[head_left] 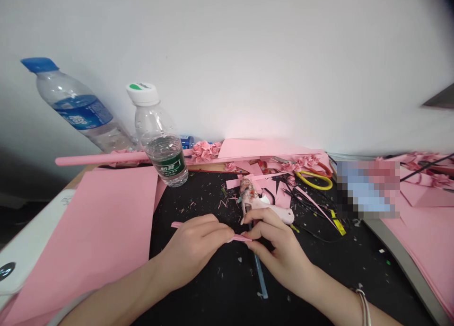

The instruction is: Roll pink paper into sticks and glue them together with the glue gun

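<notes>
A narrow folded strip of pink paper (241, 238) runs between my two hands above the black mat. My left hand (200, 243) is closed around its left and middle part, with one end poking out past the knuckles. The thumb and a finger of my right hand (275, 238) pinch the strip's right end. Just beyond my right hand lies a pale pink hot glue gun (269, 208) with a smeared, patterned front. A translucent glue stick (260, 276) shows below that hand.
Pink paper sheets (117, 207) lie on the left. Two plastic bottles, one green-labelled (166, 160) and one blue-labelled (83, 113), stand at the back. Yellow-handled scissors (315, 180), black cables, paper scraps and paper roses (205, 151) clutter the back. A blurred patch covers something at right.
</notes>
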Demonstrator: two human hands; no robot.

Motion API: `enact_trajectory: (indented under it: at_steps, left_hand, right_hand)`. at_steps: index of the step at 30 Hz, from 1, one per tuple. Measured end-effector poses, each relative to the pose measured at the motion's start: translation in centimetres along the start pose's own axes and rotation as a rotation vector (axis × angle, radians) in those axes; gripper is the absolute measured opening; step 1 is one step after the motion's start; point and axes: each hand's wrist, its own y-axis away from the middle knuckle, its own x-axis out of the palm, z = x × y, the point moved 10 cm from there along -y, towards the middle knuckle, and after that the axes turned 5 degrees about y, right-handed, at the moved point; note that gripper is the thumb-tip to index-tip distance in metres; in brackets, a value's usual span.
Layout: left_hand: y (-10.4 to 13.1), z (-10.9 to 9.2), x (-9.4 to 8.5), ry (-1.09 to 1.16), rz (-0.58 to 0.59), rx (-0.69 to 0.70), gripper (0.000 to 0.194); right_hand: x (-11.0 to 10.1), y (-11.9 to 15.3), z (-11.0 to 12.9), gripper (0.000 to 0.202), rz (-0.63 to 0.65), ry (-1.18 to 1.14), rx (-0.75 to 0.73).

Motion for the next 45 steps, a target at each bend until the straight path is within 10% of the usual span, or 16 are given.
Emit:
enact_trajectory:
  at_steps: [45]
  left_hand:
    - [-0.1, 0.2, 0.7, -0.149, 0.087, -0.019, 0.025]
  right_hand:
    - [1.3, 0.9, 1.7, 0.014, -0.046, 0.22, -0.165]
